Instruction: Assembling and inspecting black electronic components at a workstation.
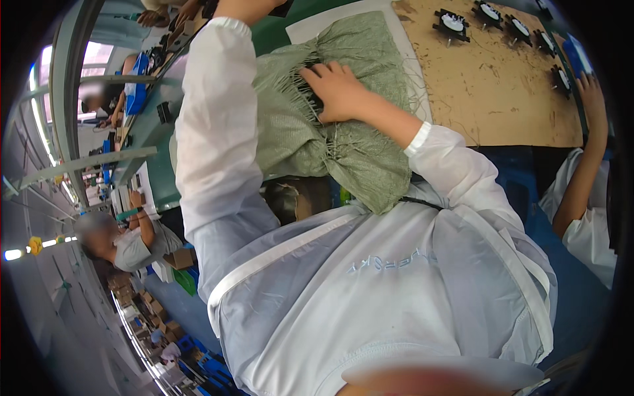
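Note:
A green woven sack (284, 132) with a frayed, gathered mouth lies on the workbench in front of me. My right hand (337, 92) rests on it at the dark opening, fingers apart and holding nothing that I can see. What is inside the sack is mostly hidden; only something dark shows in the gap. My left arm stretches past the sack's left side, and my left hand (247, 9) is cut off by the top edge. A dark object (282, 8) shows beside that hand, but its fingers are out of sight.
A brown board (502, 99) at the right bears several black parts with white round centres (453, 22). A co-worker's arm (588, 132) reaches in at the far right, near a blue object (576, 56). Other people sit along benches at the left, with a blue bin (137, 84).

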The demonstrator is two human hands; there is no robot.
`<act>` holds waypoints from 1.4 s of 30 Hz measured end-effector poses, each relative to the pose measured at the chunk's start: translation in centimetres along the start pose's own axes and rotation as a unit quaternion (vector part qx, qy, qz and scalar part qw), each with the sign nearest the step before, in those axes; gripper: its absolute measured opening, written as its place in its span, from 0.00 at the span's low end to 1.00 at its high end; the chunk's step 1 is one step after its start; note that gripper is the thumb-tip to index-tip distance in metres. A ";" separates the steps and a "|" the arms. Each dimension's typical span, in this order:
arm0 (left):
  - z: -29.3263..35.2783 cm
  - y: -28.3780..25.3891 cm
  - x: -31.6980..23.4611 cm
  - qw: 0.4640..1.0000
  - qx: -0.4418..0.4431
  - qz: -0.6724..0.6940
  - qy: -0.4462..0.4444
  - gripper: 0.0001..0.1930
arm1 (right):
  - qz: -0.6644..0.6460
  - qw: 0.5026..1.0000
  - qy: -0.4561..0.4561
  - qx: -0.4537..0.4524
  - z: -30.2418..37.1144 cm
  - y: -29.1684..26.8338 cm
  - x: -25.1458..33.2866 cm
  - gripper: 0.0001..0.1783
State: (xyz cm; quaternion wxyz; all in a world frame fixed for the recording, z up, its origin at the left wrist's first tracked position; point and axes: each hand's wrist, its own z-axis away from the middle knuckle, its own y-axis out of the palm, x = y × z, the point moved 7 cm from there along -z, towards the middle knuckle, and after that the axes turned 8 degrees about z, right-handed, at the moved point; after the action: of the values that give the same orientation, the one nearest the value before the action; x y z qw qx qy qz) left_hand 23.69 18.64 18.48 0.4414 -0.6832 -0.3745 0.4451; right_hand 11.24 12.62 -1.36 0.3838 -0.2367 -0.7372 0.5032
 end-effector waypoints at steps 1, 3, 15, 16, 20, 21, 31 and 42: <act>-1.7 1.5 0.6 1.000 0.029 0.010 -0.008 0.24 | 0.003 1.000 0.011 -0.005 -0.2 -0.2 0.1 0.57; -4.7 4.1 2.8 0.996 0.047 0.076 -0.021 0.23 | -0.013 0.999 0.000 -0.029 -0.6 -0.7 1.3 0.59; -18.7 23.4 8.8 0.888 0.183 0.401 -0.131 0.29 | -0.015 0.993 -0.062 -0.097 -1.5 2.5 1.1 0.36; -19.1 24.4 8.1 0.884 0.201 0.396 -0.143 0.29 | -0.011 0.997 -0.050 -0.065 -1.7 2.5 1.0 0.36; -20.5 21.9 11.9 0.965 0.178 0.158 -0.110 0.34 | 0.005 0.997 -0.077 -0.027 -2.3 1.3 2.7 0.39; -20.1 21.7 8.4 0.987 0.153 0.036 -0.043 0.36 | 0.002 0.998 -0.063 -0.015 -2.1 1.9 1.7 0.40; 7.1 5.4 -0.7 0.972 0.154 -0.006 0.179 0.34 | -0.013 0.995 -0.088 -0.042 -1.6 0.7 0.9 0.47; 23.1 2.7 7.8 0.990 0.091 0.104 0.005 0.38 | -0.136 0.987 -0.038 -0.071 0.8 -3.1 -2.8 0.37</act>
State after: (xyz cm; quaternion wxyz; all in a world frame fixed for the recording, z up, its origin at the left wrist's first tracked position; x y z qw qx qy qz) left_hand 4.85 31.06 8.80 0.4545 -0.6778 -0.2574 0.5174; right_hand 12.35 8.89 0.39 0.4025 -0.1419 -0.8104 0.4014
